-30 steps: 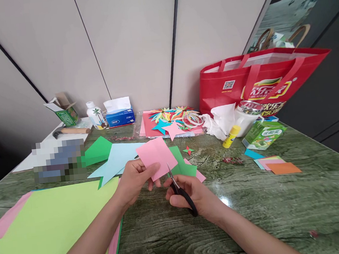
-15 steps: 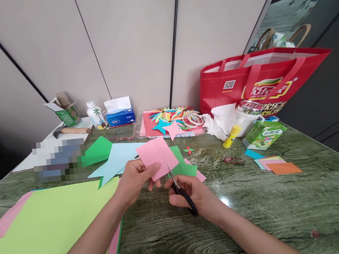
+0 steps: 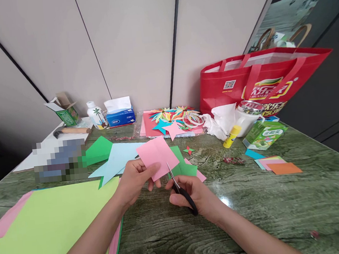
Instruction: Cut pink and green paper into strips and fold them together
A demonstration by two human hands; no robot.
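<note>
Between the thumb and fingers of my left hand [image 3: 137, 178] is a square of pink paper [image 3: 157, 154], held above the table. My right hand [image 3: 190, 193] grips black-handled scissors [image 3: 181, 191], and their blades overlap the paper's lower right edge. Whether the blades are parted is hard to make out. Behind the square lie green paper pieces [image 3: 182, 165] and a pink scrap [image 3: 201, 176]. Light blue paper [image 3: 122, 155] rests on the table left of it, beside a folded green sheet [image 3: 98, 150].
Large yellow-green sheets [image 3: 53, 226] lie under my left forearm. Paper stars [image 3: 173, 130] sit on a packet at the back. To the right stand a glue stick [image 3: 232, 137], a green carton [image 3: 264, 134], a white jar [image 3: 246, 119] and a red bag [image 3: 227, 73]. Small coloured cards [image 3: 284, 168] lie nearby.
Almost nothing differs. The scissors and my right hand have shifted very slightly at the pink paper's edge; my left hand keeps the same hold.
</note>
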